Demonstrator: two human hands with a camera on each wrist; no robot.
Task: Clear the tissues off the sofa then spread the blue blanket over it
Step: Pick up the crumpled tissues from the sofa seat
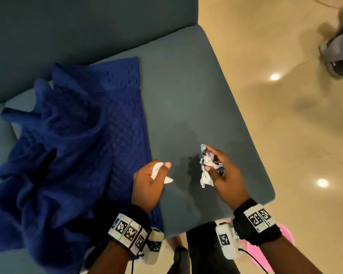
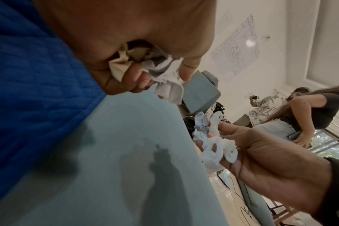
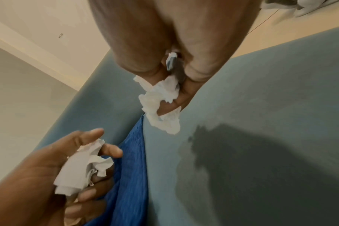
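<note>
My left hand (image 1: 156,173) grips a crumpled white tissue (image 1: 156,171) just above the grey-blue sofa seat (image 1: 186,99), beside the blanket's right edge. My right hand (image 1: 216,165) holds a bigger wad of crumpled tissues (image 1: 206,171) over the seat's front right part. The left wrist view shows the tissue (image 2: 164,71) bunched in the left hand's curled fingers and the wad (image 2: 213,140) in the right hand (image 2: 261,152). In the right wrist view the wad (image 3: 161,104) hangs from the right fingers. The blue quilted blanket (image 1: 77,145) lies rumpled on the seat's left half.
The sofa backrest (image 1: 67,32) rises behind the seat. Shiny beige floor (image 1: 285,115) lies to the right, where another person's shoe (image 1: 337,56) stands. A pink object (image 1: 285,234) sits on the floor by my right wrist. Another person (image 2: 310,110) bends over in the left wrist view.
</note>
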